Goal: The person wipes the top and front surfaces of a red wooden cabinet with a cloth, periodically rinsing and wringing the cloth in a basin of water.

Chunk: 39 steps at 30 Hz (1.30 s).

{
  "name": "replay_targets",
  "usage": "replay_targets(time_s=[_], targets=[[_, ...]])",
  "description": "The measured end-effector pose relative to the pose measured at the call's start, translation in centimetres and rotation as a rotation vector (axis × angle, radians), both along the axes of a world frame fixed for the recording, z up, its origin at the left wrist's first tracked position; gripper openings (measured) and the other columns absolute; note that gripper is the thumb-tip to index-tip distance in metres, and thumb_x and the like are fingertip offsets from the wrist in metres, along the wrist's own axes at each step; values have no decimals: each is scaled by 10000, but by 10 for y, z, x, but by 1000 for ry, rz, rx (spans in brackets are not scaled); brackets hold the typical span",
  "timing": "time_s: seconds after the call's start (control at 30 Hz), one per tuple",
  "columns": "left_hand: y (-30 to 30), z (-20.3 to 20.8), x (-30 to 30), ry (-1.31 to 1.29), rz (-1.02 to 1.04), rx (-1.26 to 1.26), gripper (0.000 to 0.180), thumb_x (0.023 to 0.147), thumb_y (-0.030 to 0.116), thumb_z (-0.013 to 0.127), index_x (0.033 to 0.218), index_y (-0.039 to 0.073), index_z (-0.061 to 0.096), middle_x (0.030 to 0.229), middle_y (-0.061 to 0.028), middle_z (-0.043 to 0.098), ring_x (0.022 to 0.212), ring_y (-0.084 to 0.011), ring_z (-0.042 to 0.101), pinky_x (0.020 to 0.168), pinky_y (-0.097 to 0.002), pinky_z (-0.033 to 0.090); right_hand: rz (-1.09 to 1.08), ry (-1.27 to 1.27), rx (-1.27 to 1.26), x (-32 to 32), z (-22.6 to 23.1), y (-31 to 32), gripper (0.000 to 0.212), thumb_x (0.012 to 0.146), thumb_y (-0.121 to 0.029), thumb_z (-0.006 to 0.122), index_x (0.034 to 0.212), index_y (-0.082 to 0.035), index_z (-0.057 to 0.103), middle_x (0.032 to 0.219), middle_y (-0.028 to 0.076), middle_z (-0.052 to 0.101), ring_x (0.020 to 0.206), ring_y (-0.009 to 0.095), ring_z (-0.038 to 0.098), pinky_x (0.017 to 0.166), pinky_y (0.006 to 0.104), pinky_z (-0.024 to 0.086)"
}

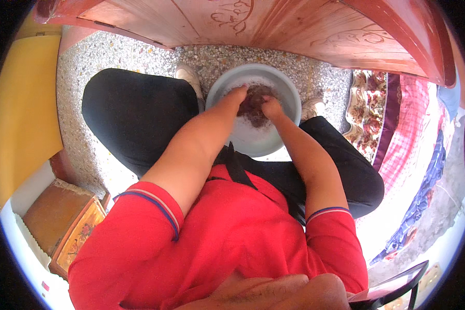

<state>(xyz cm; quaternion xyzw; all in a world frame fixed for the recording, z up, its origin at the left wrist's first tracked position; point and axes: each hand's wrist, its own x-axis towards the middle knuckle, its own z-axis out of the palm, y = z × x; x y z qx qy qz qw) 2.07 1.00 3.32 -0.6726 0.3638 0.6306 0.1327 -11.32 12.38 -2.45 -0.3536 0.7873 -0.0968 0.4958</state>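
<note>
A light grey-blue round basin (293, 98) stands on the floor between my feet, with whitish, sudsy water (253, 139) inside. In it lies a wet, dark brown bundle (254, 106), soft and crumpled, perhaps cloth; its exact kind is not clear. From the left, my left hand (237, 96) reaches over the basin and grips the bundle's left side, its fingertips hidden against it. My right hand (272, 107) is closed on the bundle's right side, close to the left one. Both forearms come in over my black-trousered knees.
A reddish wooden piece of furniture with carved patterns (274, 31) spans the far side. Bedding with a floral edge (369, 119) hangs at the right. A yellow panel (28, 113) and a small wooden cabinet (62, 222) stand at the left on the speckled floor (108, 57).
</note>
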Motion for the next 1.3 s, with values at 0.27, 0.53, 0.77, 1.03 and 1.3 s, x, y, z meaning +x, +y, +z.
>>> replay_targets(time_s=[0.27, 0.53, 0.77, 1.03, 1.3], targets=[[-19, -25, 45, 346, 485, 414, 640, 905, 566, 451, 1319, 80, 494, 1357, -154, 480, 1237, -342, 450, 990, -536, 350, -429, -1123, 66, 26, 89, -55, 394, 766, -9, 487, 1142, -19, 608, 968, 121, 663, 859, 227, 651, 772, 380, 533], [-8, -19, 42, 429, 356, 362, 519, 914, 483, 473, 1195, 56, 569, 1216, -152, 570, 1092, -312, 549, 913, -501, 417, 126, -383, -296, 69, 144, -70, 552, 982, -464, 373, 930, 6, 657, 857, 188, 684, 834, 335, 667, 741, 463, 506], [-10, -30, 17, 378, 236, 281, 432, 923, 410, 492, 1086, 36, 634, 1093, -151, 648, 964, -286, 635, 846, -471, 476, 162, 339, -274, 53, 89, -44, 555, 990, -460, 306, 946, -54, 681, 933, 253, 651, 901, 439, 610, 816, 514, 470], [-12, -105, 10, 0, -363, -14, 443, 920, 328, 542, 1172, -31, 604, 1238, -201, 589, 1022, -309, 618, 824, -462, 493, 289, 492, 35, 16, 67, -22, 388, 921, -309, 541, 1260, -122, 539, 1300, 206, 511, 1094, 394, 567, 886, 477, 478], [1, 9, 10, 60, -86, 89, 476, 909, 472, 536, 1234, 132, 607, 1233, -134, 605, 1133, -300, 571, 973, -513, 412, 240, 352, 17, 34, 62, -18, 368, 843, -129, 576, 1211, -120, 574, 1208, 198, 575, 1091, 380, 578, 903, 456, 480]])
